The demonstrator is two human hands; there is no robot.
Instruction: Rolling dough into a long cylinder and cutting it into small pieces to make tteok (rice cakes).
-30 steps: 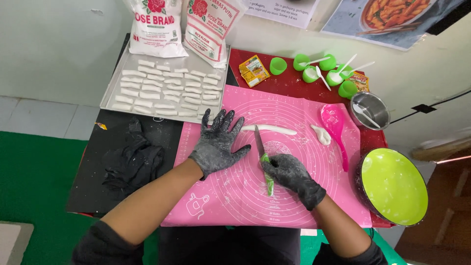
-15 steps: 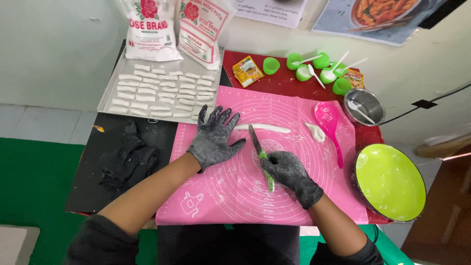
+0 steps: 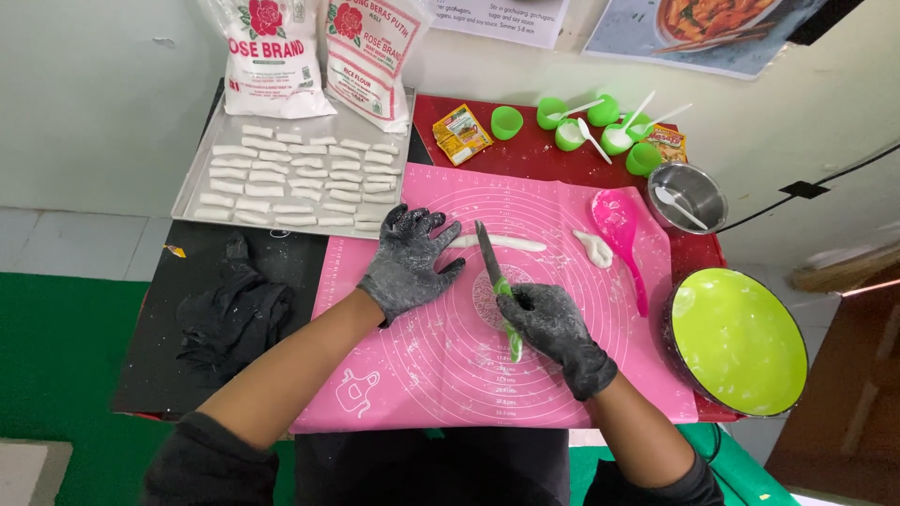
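Our right hand [image 3: 553, 328] grips the green-handled knife [image 3: 497, 286]; left hand [image 3: 408, 262] rests flat and open beside the dough rope [image 3: 502, 243], which looks soft and sticky, so we'd pin it gently near the end.

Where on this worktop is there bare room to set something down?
Free: the pink mat's near part, between the forearms, and the black surface between tray and black cloth. Crowded: the far right, with green cups, steel bowl and green bowl.

A green-handled knife [image 3: 497, 286] is being gripped by the gloved right hand [image 3: 553, 323] over the pink mat [image 3: 441, 365], blade pointing towards a white dough roll [image 3: 506, 243]. The left hand [image 3: 408, 262] is being spread flat on the mat, just beside the roll's end.
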